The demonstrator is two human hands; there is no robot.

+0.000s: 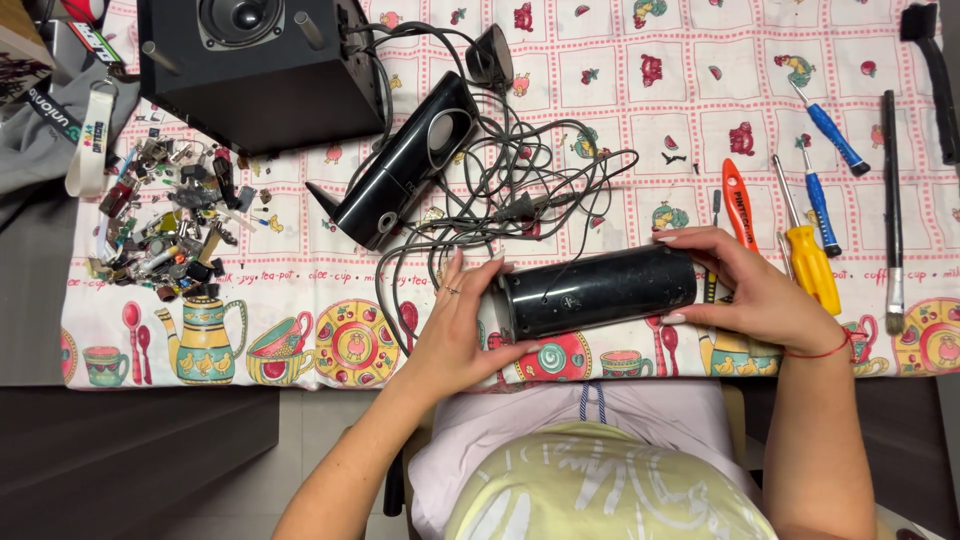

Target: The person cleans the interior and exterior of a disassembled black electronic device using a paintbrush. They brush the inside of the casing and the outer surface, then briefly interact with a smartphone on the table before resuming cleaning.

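A black cylindrical speaker (598, 291) lies on its side near the table's front edge. My left hand (462, 325) grips its left end, fingers wrapped over the top and under. My right hand (752, 292) holds its right end, fingertips on the casing. A second matching black speaker (405, 162) lies diagonally further back, its tangled black cables (520, 195) spread between the two.
A large black subwoofer box (260, 65) stands at the back left. A heap of small electronic parts (170, 225) lies at the left. Screwdrivers, yellow (810, 262) and blue (828, 125), an orange tool (737, 203) and brushes (891, 200) lie at the right on the patterned tablecloth (620, 70).
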